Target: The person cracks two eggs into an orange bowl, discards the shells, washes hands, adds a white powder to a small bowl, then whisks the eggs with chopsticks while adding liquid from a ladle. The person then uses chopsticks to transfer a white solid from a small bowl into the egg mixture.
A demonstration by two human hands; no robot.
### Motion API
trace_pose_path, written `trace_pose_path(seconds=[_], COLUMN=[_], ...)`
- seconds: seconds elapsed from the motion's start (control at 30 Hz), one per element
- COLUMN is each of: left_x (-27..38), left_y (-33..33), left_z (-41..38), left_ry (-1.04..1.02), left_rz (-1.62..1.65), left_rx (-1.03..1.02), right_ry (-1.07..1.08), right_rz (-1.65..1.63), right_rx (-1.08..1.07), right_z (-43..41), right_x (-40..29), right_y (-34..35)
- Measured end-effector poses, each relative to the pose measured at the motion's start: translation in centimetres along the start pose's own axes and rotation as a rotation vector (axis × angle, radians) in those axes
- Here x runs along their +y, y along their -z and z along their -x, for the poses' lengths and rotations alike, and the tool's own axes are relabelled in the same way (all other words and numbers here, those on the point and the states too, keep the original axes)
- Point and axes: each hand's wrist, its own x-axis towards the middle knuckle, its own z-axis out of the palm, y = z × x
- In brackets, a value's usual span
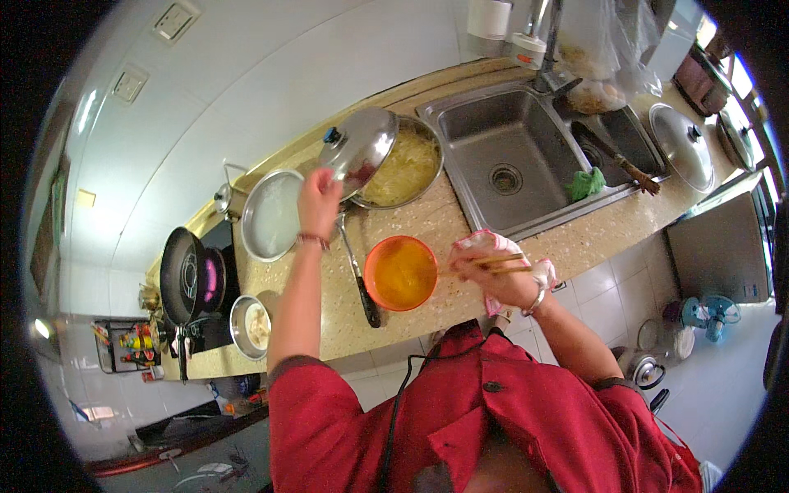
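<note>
My left hand point(319, 200) is blurred beside a domed metal lid point(363, 138); I cannot tell whether it grips the lid's rim. The lid is tilted, partly covering a metal basin of pale yellow shreds point(404, 163). In my right hand point(502, 280) are wooden chopsticks point(508, 262) and a pink-and-white cloth point(484, 243). Between my hands an orange bowl point(402, 240) contains yellow liquid resembling beaten egg point(404, 274). Left of the bowl lies a black-handled utensil point(367, 299), its far end near the basin.
A double steel sink point(511, 142) holds a brush point(616, 157) and green cloth point(585, 183). A frying pan point(182, 277) rests tilted by the glowing cooker point(212, 280). Left are a basin of whitish liquid point(271, 215) and a small metal bowl point(243, 342). Another lid point(681, 148) stands right.
</note>
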Motion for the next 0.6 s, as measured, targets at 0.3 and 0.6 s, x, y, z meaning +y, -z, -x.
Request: trace_pose_path(seconds=[0.3, 0.6], left_x=[2.0, 1.2], left_y=[1.2, -3.1], left_z=[21.9, 23.5], left_ry=[0.936, 0.907], left_rz=[0.715, 1.315], left_rx=[-0.417, -0.340], right_ry=[-0.099, -0.173], right_rz=[-0.253, -0.084], right_rx=[0.086, -0.103], right_z=[-1.3, -2.7], right_x=[-0.2, 0.2], right_y=[0.0, -0.7])
